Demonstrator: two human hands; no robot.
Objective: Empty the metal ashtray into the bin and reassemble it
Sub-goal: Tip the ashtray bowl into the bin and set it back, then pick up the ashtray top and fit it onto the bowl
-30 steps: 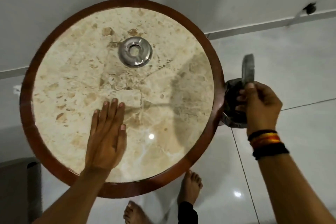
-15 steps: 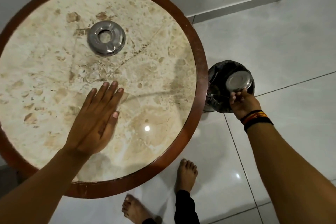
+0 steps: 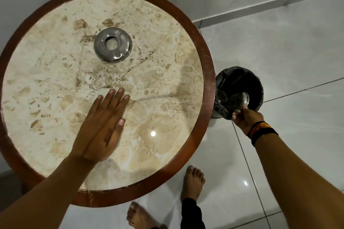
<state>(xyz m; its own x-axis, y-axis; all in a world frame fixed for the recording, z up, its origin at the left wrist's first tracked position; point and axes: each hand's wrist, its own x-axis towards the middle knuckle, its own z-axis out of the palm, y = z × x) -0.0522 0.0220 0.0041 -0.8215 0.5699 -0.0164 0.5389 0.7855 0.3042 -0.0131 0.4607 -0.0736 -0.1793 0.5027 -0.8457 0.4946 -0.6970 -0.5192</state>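
Observation:
My right hand (image 3: pixel 245 117) grips the metal ashtray bowl (image 3: pixel 239 100) by its rim and holds it tipped inside the mouth of the bin (image 3: pixel 255 80), a small round bin lined with a black bag on the floor right of the table. The ashtray's ring-shaped metal lid (image 3: pixel 113 45) lies flat on the marble top, toward the far side. My left hand (image 3: pixel 106 124) rests flat on the table, fingers together, holding nothing.
The round table (image 3: pixel 206 87) has a beige marble top and a dark wooden rim, and it stands close to a white wall. The bin almost touches the rim. My bare feet (image 3: pixel 192 182) stand on glossy white floor tiles below the table's near edge.
My right hand lowered the ashtray bowl from upright above the bin down into its mouth and tipped it. The view shifted slightly. My left hand stayed flat on the table.

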